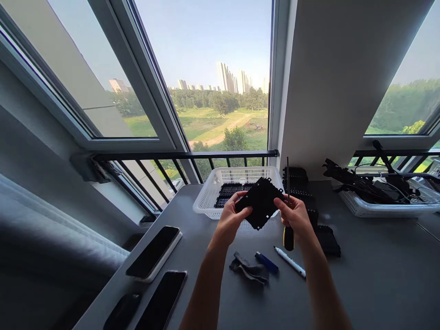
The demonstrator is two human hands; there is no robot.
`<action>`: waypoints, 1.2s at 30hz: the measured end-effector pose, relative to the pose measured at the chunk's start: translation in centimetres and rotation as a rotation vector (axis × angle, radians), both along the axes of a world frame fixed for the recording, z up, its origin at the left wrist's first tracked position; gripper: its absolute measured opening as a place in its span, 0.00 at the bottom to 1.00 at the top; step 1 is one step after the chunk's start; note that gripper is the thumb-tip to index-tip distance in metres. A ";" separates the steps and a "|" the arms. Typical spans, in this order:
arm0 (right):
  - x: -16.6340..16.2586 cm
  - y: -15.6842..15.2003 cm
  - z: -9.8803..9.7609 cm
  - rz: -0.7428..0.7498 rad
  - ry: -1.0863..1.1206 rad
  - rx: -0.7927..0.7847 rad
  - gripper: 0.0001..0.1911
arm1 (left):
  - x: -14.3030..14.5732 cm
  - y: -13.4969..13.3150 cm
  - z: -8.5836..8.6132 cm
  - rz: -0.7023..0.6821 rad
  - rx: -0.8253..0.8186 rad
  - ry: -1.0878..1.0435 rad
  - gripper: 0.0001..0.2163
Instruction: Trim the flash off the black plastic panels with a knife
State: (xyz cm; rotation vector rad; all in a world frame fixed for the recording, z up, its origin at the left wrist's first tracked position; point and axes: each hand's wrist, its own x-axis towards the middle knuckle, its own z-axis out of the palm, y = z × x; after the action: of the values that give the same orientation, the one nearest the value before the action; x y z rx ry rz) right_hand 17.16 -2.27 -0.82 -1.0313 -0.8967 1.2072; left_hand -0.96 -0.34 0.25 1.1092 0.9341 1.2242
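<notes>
Between both hands a flat, square black plastic panel (260, 203) with small tabs along its edges is held up, tilted, above the table. My left hand (231, 213) grips its left corner, thumb on the near face. My right hand (294, 215) pinches the right corner and also holds a screwdriver (288, 238), its yellow-and-black handle pointing down and its shaft up. Behind the panel stands a white plastic basket (206, 201) with similar black panels (228, 195) inside. Below the hands lie a crumpled grey cloth (250, 269), a blue lighter-like object (266, 262) and a white marker (289, 261).
Two phones (154, 252) (161, 300) and a black mouse-like object (123, 311) lie at the left on the grey table (374, 275). Stacked black panels (326, 240) stand right of my right hand. Another white basket (371, 208) holds cables and black parts. A railing (185, 155) runs behind.
</notes>
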 end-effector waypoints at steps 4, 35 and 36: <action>0.4 0.3 -0.5 -0.100 -0.131 0.013 0.30 | 0.1 -0.4 0.0 -0.258 0.008 0.135 0.20; -1.8 -2.3 1.1 -0.202 -1.018 0.140 0.25 | 0.8 -0.2 -0.1 0.172 0.156 0.274 0.16; -2.1 -2.4 1.2 -0.170 -1.014 0.148 0.25 | 0.9 -0.3 -0.1 0.164 0.161 0.271 0.16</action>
State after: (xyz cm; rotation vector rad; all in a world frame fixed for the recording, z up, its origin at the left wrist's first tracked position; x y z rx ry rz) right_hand 15.09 -4.63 0.39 -1.5803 -1.5935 0.4031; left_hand -0.08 -0.61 0.19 1.3730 1.1653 1.3211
